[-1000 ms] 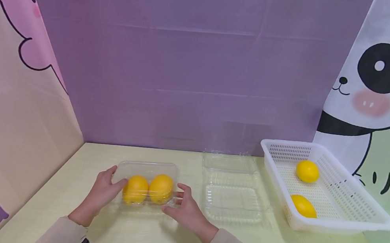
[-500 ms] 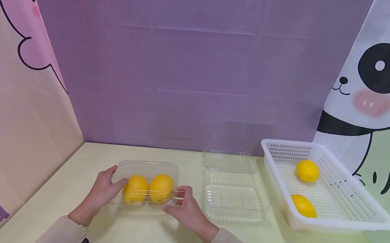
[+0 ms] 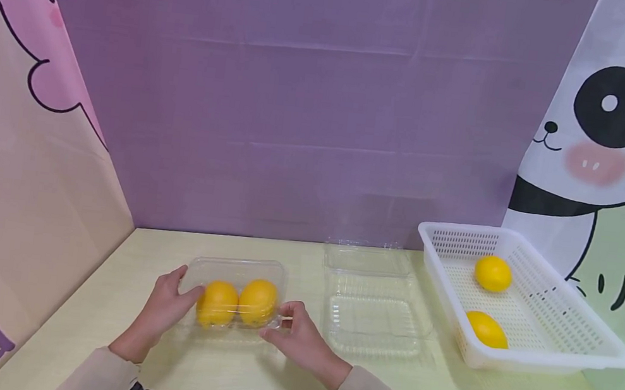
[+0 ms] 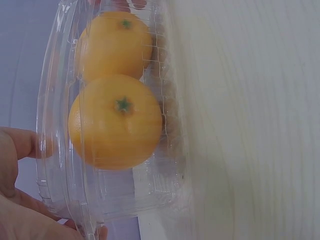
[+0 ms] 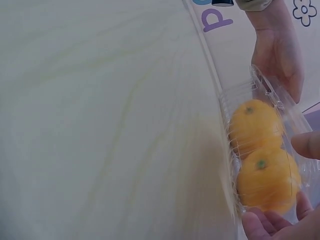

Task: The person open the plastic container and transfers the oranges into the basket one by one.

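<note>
A clear plastic clamshell box (image 3: 237,270) lies at the left middle of the table, its lid over two oranges (image 3: 258,302). Green star-shaped stem ends show on both oranges in the left wrist view. My left hand (image 3: 165,304) grips the box's left end, thumb over the lid near the left orange (image 3: 217,299). At the right front corner, my right hand (image 3: 300,340) pinches the box edge between thumb and curled fingers. In the right wrist view, fingertips (image 5: 255,224) press close beside the nearer orange (image 5: 268,182).
A second clear clamshell box (image 3: 374,319) lies opened out to the right, its lid (image 3: 368,259) folded back. Beyond it stands a white perforated basket (image 3: 558,359) with two yellow, lemon-like fruits (image 3: 493,274). A purple backdrop (image 3: 320,126) rises along the table's back edge.
The right hand's fingers have moved slightly down and curled closer against the box's right side. The left hand, the box and the oranges have stayed in place.
</note>
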### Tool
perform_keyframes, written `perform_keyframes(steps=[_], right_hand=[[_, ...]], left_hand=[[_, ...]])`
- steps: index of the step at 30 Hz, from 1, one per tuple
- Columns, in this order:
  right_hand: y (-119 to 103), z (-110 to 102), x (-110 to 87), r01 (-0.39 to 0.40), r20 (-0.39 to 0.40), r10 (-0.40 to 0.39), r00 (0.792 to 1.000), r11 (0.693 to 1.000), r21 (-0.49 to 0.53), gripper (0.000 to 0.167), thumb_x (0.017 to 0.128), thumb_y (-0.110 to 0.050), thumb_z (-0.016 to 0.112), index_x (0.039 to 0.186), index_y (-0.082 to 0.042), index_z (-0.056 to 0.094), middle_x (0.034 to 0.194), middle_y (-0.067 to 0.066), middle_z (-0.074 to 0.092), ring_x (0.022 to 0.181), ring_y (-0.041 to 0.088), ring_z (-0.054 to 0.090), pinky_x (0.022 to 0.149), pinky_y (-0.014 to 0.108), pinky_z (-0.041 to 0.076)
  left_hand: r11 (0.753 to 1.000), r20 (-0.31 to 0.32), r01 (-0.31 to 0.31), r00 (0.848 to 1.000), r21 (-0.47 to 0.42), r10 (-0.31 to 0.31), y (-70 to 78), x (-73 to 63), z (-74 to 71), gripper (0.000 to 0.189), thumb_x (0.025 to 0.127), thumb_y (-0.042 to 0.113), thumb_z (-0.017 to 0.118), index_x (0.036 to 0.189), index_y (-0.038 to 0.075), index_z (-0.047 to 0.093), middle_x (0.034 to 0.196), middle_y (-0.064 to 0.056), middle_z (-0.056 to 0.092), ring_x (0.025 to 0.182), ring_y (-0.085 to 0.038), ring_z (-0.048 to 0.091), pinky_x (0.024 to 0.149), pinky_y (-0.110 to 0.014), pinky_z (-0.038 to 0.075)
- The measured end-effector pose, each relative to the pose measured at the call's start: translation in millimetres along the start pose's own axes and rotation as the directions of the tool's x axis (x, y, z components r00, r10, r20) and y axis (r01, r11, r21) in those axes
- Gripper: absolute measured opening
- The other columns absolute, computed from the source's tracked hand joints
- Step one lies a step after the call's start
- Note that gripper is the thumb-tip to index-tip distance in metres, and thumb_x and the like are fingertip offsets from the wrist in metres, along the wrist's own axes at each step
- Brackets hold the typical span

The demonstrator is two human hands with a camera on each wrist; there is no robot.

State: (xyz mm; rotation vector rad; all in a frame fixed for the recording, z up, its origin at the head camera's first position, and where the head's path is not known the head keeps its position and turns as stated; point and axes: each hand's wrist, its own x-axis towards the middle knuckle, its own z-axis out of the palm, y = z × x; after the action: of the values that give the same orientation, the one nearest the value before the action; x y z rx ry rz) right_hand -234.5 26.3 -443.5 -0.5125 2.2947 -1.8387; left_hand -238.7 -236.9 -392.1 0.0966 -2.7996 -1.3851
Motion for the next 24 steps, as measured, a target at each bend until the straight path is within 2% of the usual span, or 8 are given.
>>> perform_keyframes(steps=[5, 12, 18, 24], right_hand=[[1.3, 1.1, 0.5, 0.020, -0.015, -0.020, 1.000, 0.999, -0.046, 0.046, 0.089, -0.021, 0.075, 0.118, 0.002, 0.047, 0.117, 0.010, 0.049, 0.108, 0.029, 0.052, 0.084, 0.039, 0.053], [2.3, -0.3, 2.8, 0.041, -0.008, -0.042, 0.999, 0.994, -0.102, 0.041, 0.089, -0.022, 0.074, 0.113, 0.000, 0.049, 0.107, 0.008, 0.046, 0.097, 0.022, 0.048, 0.082, 0.031, 0.045], [-0.4, 2.0, 3.1, 0.082, 0.027, -0.080, 0.996, 0.994, -0.072, 0.029, 0.092, -0.015, 0.069, 0.104, -0.001, 0.047, 0.099, 0.008, 0.043, 0.086, 0.019, 0.044, 0.073, 0.024, 0.040], [-1.5, 2.7, 3.0, 0.082, 0.032, -0.080, 0.996, 0.996, -0.038, 0.027, 0.091, -0.011, 0.068, 0.105, 0.001, 0.047, 0.096, 0.008, 0.044, 0.083, 0.017, 0.044, 0.070, 0.022, 0.040]], left_hand=[[1.000, 0.001, -0.003, 1.000, -0.003, 0.003, -0.1, -0.1, -0.5, 0.077, 0.103, 0.024, 0.050, 0.151, -0.018, 0.007, 0.154, -0.040, 0.010, 0.141, -0.054, 0.017, 0.114, -0.065, 0.020], [1.000, 0.000, 0.000, 1.000, -0.001, 0.000, 0.6, -0.9, -0.7, 0.076, 0.103, 0.023, 0.050, 0.151, -0.018, 0.007, 0.153, -0.040, 0.010, 0.140, -0.055, 0.018, 0.113, -0.065, 0.021], [1.000, 0.002, 0.006, 1.000, -0.004, -0.006, 0.9, -0.7, -0.7, 0.077, 0.103, 0.024, 0.050, 0.152, -0.017, 0.007, 0.153, -0.040, 0.009, 0.140, -0.055, 0.018, 0.113, -0.065, 0.021], [1.000, 0.003, 0.014, 1.000, -0.005, -0.014, 0.8, 1.0, -1.3, 0.077, 0.103, 0.025, 0.050, 0.152, -0.017, 0.008, 0.153, -0.040, 0.009, 0.140, -0.054, 0.018, 0.113, -0.065, 0.022]])
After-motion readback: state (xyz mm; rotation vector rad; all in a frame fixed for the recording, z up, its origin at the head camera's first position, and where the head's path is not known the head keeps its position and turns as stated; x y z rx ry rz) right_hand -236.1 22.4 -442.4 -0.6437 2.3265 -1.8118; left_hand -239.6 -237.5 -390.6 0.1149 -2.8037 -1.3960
